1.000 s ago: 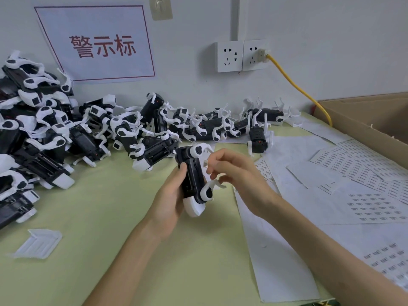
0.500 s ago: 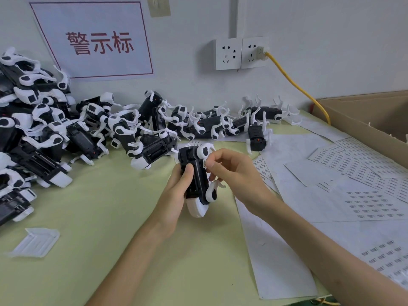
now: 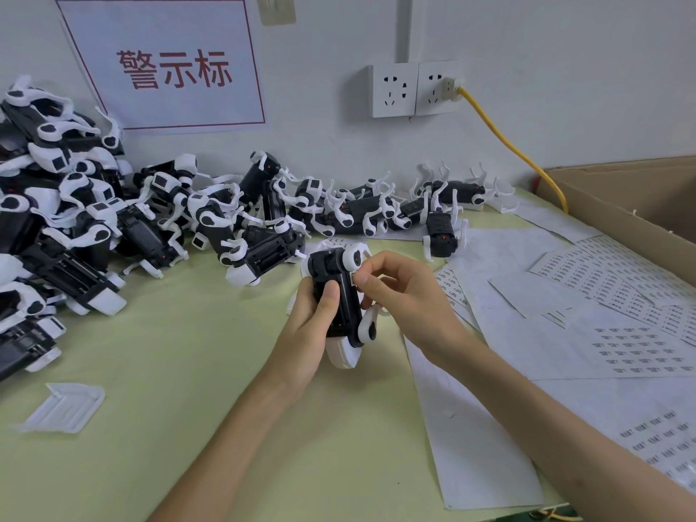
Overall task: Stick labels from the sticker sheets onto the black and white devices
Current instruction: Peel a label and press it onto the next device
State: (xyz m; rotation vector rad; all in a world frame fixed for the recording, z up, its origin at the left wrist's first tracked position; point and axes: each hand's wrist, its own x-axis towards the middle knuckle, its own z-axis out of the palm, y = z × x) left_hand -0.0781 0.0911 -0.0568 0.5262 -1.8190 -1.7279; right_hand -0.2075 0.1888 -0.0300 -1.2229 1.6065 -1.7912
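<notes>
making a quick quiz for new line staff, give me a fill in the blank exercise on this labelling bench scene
1. The left hand grips one device while the right hand pinches a small ___ against its side.
2. The cable plugged into the wall socket is ___ in colour.
3. The sticker sheets lie to the ___ of the held device.
Missing words: label; yellow; right.

Black-and-white plastic devices heap left of and behind the fingers; white paper sticker sheets lie right.
</notes>
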